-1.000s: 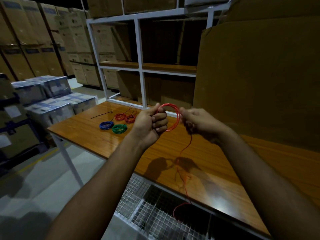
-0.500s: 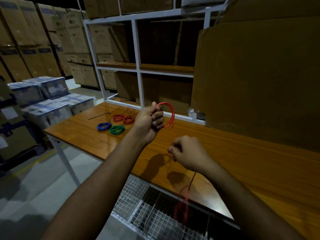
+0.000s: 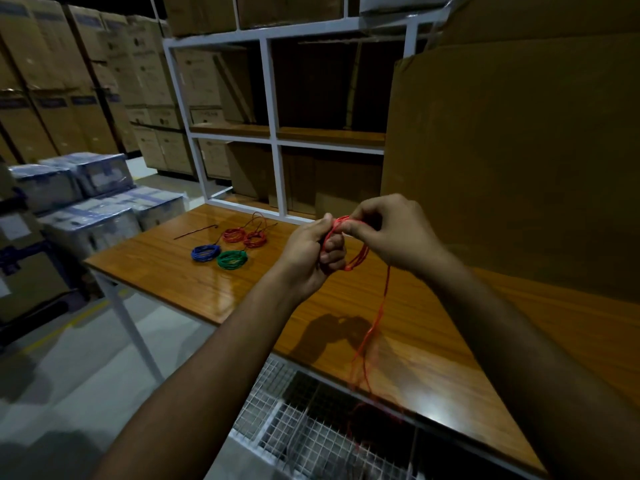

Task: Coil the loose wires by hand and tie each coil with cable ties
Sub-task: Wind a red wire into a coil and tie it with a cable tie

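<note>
A partly wound coil of red wire (image 3: 349, 251) is gripped in the left hand (image 3: 311, 254), whose fingers are curled round the loops; the top of the coil is pinched by the right hand (image 3: 391, 233) between thumb and bent fingertips, just beside the left thumb. Below the right hand the loose tail (image 3: 375, 320) is seen hanging past the edge of the wooden table (image 3: 433, 348) toward a wire-mesh shelf (image 3: 304, 434) beneath; its lower part is blurred. The wire is judged to be thin, light and springy, so the loops may be expected to spread if the left grip is slackened; hold is best kept where the turns are bunched, with the tail fed through the right fingertips. Well apart to the left of the left hand, a blue coil (image 3: 205, 253), a green coil (image 3: 232, 260) and two red coils (image 3: 244, 236) lie on the table, with a dark cable tie (image 3: 194, 232) beyond them.
</note>
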`<control>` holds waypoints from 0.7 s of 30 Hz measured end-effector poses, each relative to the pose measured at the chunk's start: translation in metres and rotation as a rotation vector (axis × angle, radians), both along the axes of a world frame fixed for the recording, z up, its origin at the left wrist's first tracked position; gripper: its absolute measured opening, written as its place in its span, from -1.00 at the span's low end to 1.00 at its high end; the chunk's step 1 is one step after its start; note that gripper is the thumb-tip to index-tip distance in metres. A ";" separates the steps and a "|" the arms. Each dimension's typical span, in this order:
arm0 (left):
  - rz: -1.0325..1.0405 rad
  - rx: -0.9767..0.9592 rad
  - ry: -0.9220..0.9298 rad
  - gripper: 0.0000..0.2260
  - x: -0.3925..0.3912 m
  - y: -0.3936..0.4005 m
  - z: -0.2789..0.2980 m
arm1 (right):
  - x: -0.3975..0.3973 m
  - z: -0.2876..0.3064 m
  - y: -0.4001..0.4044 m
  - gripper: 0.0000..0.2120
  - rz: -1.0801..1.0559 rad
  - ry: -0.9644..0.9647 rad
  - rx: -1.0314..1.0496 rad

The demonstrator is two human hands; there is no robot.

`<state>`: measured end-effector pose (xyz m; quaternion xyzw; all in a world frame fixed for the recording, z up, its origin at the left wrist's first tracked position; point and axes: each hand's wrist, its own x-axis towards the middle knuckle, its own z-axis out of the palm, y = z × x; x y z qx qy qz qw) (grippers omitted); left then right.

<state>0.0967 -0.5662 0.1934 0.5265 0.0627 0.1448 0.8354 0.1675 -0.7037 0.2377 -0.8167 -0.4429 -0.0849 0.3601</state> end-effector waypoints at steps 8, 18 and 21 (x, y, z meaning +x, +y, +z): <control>-0.106 -0.059 0.007 -0.67 -0.009 0.003 0.001 | 0.027 0.014 0.005 -0.74 -0.078 -0.103 -0.044; 0.011 -0.129 -0.036 -0.67 -0.016 0.033 0.016 | 0.061 -0.060 -0.018 -0.90 0.588 1.108 0.082; 0.055 -0.140 -0.031 -0.67 -0.016 0.039 0.012 | 0.057 -0.081 -0.020 -0.78 0.704 1.287 0.147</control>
